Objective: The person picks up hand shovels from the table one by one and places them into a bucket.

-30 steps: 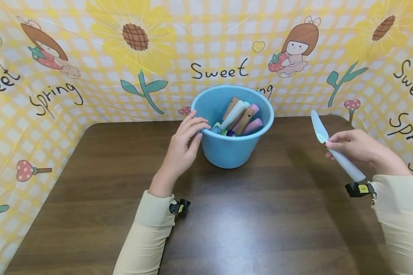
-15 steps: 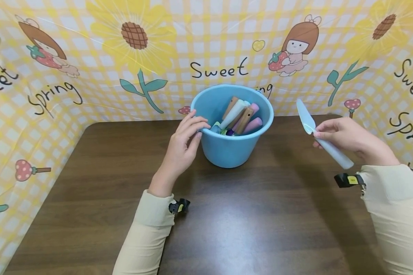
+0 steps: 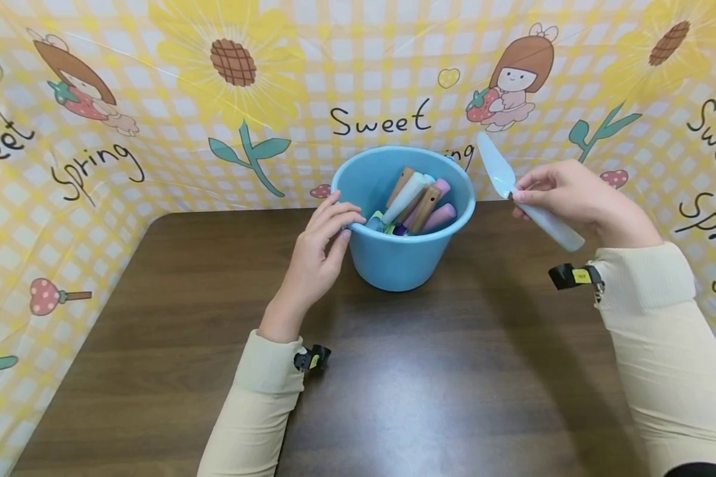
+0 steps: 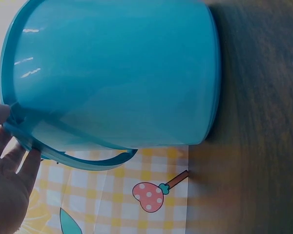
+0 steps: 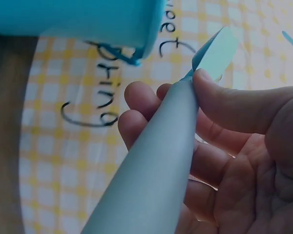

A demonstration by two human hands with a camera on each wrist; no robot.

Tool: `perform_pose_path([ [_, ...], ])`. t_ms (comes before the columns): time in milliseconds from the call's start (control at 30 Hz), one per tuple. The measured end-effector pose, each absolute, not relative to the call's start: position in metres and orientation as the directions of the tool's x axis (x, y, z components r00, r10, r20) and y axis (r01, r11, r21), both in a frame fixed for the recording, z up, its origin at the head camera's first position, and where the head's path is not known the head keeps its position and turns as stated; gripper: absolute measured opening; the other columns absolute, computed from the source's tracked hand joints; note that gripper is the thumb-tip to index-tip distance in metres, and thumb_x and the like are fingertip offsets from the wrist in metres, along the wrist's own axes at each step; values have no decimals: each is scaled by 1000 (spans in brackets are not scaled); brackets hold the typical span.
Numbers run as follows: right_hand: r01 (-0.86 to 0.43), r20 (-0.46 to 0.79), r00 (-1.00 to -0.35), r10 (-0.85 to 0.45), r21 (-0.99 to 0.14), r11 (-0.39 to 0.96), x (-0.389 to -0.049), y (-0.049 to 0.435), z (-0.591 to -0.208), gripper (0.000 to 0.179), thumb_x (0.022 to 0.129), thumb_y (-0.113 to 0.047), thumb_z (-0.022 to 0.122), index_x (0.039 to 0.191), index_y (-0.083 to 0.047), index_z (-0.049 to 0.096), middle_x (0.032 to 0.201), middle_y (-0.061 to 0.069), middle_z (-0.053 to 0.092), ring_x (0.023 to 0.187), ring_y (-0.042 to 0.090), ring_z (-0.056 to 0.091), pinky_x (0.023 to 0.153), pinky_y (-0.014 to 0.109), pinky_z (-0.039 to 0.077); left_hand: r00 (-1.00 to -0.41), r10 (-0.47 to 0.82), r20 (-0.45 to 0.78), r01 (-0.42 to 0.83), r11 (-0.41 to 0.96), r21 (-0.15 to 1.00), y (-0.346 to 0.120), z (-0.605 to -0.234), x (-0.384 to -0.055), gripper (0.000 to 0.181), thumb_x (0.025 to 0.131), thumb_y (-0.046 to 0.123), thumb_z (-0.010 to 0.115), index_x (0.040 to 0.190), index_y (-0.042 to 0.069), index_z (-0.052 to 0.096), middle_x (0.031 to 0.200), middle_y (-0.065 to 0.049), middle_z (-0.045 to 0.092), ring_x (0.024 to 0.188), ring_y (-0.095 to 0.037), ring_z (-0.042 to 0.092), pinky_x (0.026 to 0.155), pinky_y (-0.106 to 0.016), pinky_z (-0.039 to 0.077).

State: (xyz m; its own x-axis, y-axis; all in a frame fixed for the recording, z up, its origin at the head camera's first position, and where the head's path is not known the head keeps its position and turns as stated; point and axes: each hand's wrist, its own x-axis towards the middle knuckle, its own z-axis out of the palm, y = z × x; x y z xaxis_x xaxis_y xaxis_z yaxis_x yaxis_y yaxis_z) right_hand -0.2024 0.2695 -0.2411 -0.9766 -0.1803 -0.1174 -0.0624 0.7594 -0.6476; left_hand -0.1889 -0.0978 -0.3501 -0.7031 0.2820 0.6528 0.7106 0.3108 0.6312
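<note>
A light blue bucket (image 3: 401, 268) stands upright at the back of the table, with several handled tools (image 3: 420, 205) inside, their handles brown, pink and pale blue. My left hand (image 3: 317, 255) grips its left rim, fingers over the edge and thumb outside. In the left wrist view the bucket's carrying handle (image 4: 95, 164) hangs beside those fingers. Raised to the right of the bucket, my right hand (image 3: 569, 199) pinches a small garden trowel (image 3: 551, 227) at its neck. The trowel's pale blue blade (image 3: 496, 167) points up and left; its thick pale handle (image 5: 146, 165) slants down toward the wrist.
The dark wooden table (image 3: 173, 371) extends in front of the bucket and to both sides. A yellow checked cloth (image 3: 370, 59) with flowers and lettering rises close behind the bucket and along both sides.
My right hand has moved left and upward with the trowel, bringing the blade close to the bucket's right rim. The left hand and the bucket have stayed put.
</note>
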Motion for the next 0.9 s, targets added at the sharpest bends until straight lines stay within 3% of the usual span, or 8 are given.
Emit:
perform_pose_path([
  [900, -199, -189, -926, -327, -491, 848, -241, 193, -186, 31, 100, -22, 60, 117, 3, 68, 77, 3, 73, 75, 14, 62, 68, 27, 47, -705, 285, 650, 709, 311, 633, -100, -349, -188, 22, 101, 2, 52, 115, 2, 69, 128, -15, 64, 148, -30, 34, 123, -46, 28],
])
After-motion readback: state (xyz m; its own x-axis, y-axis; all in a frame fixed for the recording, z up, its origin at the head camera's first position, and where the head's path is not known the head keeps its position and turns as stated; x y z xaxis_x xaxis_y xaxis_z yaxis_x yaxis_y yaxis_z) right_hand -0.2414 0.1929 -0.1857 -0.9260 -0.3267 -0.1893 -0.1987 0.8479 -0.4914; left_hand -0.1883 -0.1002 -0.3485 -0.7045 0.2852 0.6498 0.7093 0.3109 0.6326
